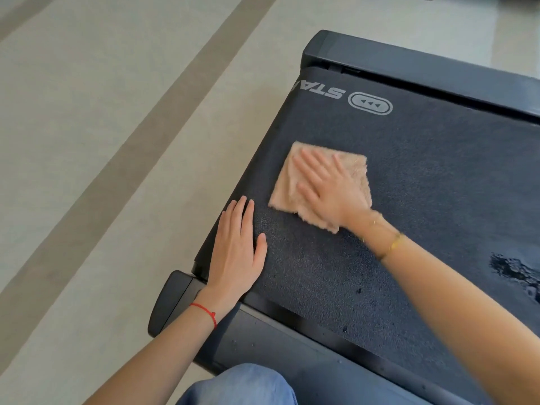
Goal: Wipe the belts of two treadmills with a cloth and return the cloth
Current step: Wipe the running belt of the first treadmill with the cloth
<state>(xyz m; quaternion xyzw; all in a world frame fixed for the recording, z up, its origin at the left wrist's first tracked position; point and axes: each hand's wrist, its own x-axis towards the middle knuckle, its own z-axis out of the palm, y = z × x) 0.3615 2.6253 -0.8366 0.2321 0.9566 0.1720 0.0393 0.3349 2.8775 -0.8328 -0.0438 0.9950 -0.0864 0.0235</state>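
Head view: our right hand (327, 188) presses flat, fingers straight, on the cloth (355, 178) mid-belt (423, 185); left hand (238, 247) open, braced at belt edge. Best wipe in overlapping strokes toward the wet patch (514, 273).

**Even daylight, blur on one hand**

Soft, bright light fills the view; shadows are faint. The right hand (327, 188) is smeared by motion blur, the left hand (236, 247) beside it sharp. Right of both, the belt (438, 176) shows a glossy dark patch. Floor lines bow towards the edges.
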